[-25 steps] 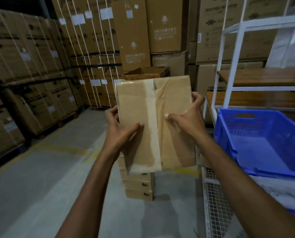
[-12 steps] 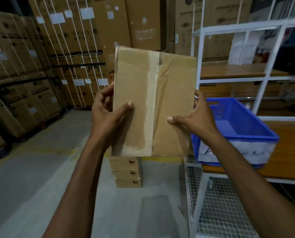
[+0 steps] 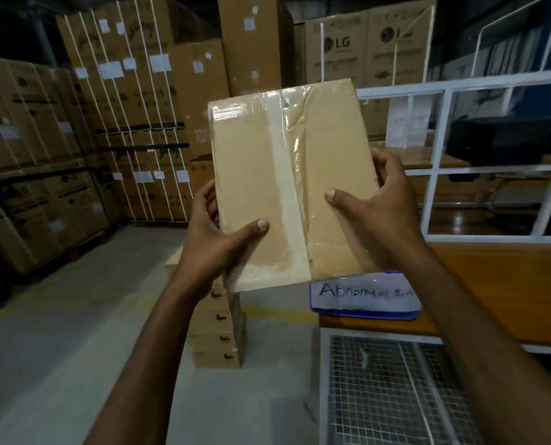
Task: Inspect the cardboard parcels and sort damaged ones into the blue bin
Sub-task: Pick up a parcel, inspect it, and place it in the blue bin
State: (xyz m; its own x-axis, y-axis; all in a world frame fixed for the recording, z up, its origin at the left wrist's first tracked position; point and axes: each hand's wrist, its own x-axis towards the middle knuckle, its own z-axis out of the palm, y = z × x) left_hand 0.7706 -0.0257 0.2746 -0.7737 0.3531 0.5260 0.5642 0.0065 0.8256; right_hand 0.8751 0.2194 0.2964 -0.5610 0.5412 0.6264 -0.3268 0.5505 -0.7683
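Head view is showing the cardboard parcel [image 3: 248,175] being held up in front of the person, its long axis running upward with the top leaning a little left, taped face toward the camera. Left hand [image 3: 213,242] is gripping the lower left edge, thumb lying across the face; right hand [image 3: 383,213] is gripping the right edge, thumb pressing beside the tape. Blue bin [image 3: 364,314] is sitting on the tabletop [image 3: 492,284] just below the parcel's lower right corner, mostly hidden, so the right hand is looking nearer to it
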